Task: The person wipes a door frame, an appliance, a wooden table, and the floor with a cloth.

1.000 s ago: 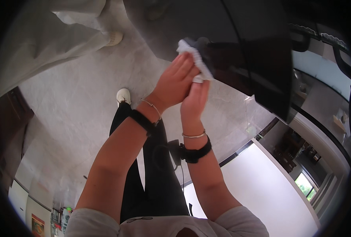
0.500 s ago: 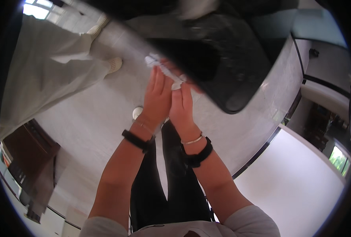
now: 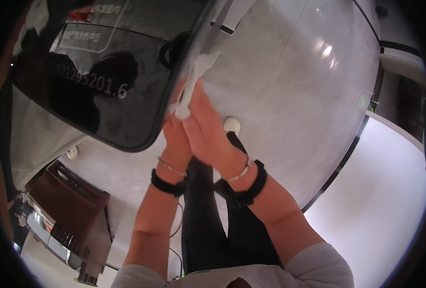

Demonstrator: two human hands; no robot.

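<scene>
My left hand (image 3: 177, 138) and my right hand (image 3: 206, 130) are pressed together in front of me. A crumpled white tissue (image 3: 193, 79) is squeezed between them, with its loose end standing up past the fingertips. The fingers of my left hand are partly hidden behind my right hand and the tissue. Both wrists carry a black band and a thin bracelet. Just left of the hands is a glossy black panel (image 3: 143, 110) with rounded corners and pale printing, overlapping them closely; whether they touch it I cannot tell.
Dark wooden furniture (image 3: 73, 201) stands at the lower left. Beside it is a person's pale clothing (image 3: 40, 134), partly behind the panel. A white surface with a dark edge (image 3: 366, 192) lies at the right. Grey shiny floor (image 3: 280, 96) stretches ahead.
The black panel has shifted from the upper right to the upper left of the view. My hands stay together on the tissue, which now points upward. More of the wooden furniture shows.
</scene>
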